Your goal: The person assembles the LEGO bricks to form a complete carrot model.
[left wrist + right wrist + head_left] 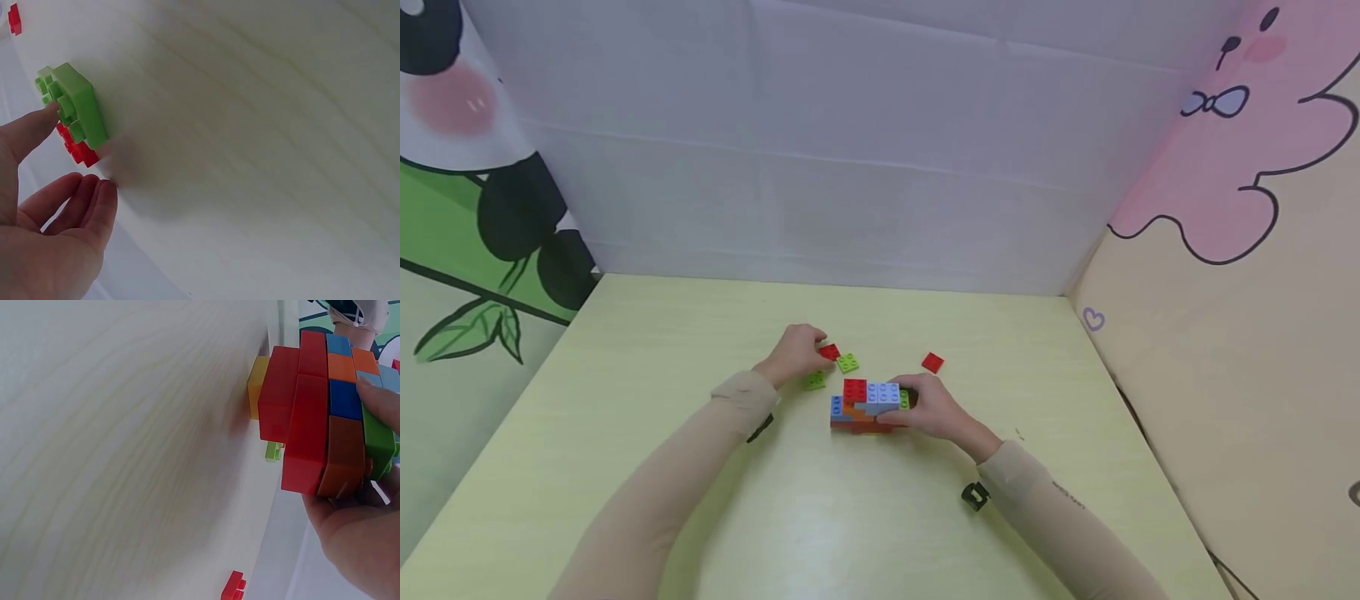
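My right hand (931,406) holds a built-up block of toy building bricks (854,390) at its right end, thumb along the near side. In the right wrist view the block shows layers of red bricks (309,425), a yellow brick (257,387) underneath, and blue, orange, brown and green ones. My left hand (793,354) reaches to the loose bricks left of the block, thumb and fingers apart. Close to its fingertips lie a red brick (830,352) and a green brick (847,362). Another green brick (815,381) lies below that hand, overlapping the thumb in the left wrist view.
A separate red brick (932,362) lies on the pale wooden table (842,517), behind my right hand. White sheeting (880,208) stands along the table's back edge. Panels with cartoon drawings flank it on both sides.
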The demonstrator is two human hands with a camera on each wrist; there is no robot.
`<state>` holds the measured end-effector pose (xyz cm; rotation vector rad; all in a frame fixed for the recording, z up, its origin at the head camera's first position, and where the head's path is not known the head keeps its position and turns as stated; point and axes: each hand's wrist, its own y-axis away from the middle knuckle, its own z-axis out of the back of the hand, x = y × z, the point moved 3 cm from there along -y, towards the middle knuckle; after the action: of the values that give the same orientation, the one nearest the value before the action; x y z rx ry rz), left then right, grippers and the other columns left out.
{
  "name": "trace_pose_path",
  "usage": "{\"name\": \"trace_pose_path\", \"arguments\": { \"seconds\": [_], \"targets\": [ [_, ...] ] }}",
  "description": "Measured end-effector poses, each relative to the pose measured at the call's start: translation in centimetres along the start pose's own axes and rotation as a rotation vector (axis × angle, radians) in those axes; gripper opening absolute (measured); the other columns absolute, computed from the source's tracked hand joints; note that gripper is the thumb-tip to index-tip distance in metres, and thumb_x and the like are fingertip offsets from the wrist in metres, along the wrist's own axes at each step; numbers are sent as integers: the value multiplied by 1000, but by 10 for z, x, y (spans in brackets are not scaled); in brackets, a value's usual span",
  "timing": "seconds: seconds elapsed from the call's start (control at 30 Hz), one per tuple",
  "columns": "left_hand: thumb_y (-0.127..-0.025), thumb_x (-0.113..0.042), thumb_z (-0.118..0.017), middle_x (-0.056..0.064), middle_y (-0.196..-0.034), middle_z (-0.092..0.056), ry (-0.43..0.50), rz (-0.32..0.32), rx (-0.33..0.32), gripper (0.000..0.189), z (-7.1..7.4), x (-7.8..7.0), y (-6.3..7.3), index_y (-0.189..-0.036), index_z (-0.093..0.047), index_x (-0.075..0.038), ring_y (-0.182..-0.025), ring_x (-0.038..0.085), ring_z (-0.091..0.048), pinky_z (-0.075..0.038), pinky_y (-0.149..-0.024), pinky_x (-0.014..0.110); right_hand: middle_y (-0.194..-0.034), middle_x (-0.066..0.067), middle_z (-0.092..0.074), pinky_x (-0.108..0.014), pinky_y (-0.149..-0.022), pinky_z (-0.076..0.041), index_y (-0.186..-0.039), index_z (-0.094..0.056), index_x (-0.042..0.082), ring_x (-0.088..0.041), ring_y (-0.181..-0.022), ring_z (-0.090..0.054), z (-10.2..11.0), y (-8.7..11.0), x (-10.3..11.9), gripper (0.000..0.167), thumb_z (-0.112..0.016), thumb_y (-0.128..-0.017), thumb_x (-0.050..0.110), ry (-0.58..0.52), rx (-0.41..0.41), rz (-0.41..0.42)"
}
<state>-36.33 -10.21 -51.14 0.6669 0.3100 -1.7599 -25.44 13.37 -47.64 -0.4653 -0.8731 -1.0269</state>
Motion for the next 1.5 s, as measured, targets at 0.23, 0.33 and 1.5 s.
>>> {"name": "trace_pose_path", "arguments": {
  "seconds": [0.23,0.33,1.5],
  "targets": [
    [-78,-23,-78,16,-111,-63,-51,-40,-11,50,-1,-5,-1,-117,-64,6,-92,26,-52,-44,-82,38,-105,7,-63,-28,-77,-50,-113,-67,12,-13,-93,-58,0,1,3,38,-80,-79,26,1,8,3],
    [-80,-24,-77,12,-100,-63,-64,-59,-15,40,-3,-5,-2,-108,-68,4,-86,25,-52,-44,-76,36,-104,7,-63,-28,-77,-50,-112,-68,12,-13,-93,-58,1,1,4,37,-80,-79,25,1,6,6],
    [-85,-24,-73,8,-106,-66,110,-194,-117,43,35,-62,58,-122,-65,-4,-88,20,-60,-51,-76,30,-103,7,-64,-29,-77,-50,-111,-68,13,-14,-92,-59,0,0,1,39,-79,-79,30,23,0,27]
  ]
}}
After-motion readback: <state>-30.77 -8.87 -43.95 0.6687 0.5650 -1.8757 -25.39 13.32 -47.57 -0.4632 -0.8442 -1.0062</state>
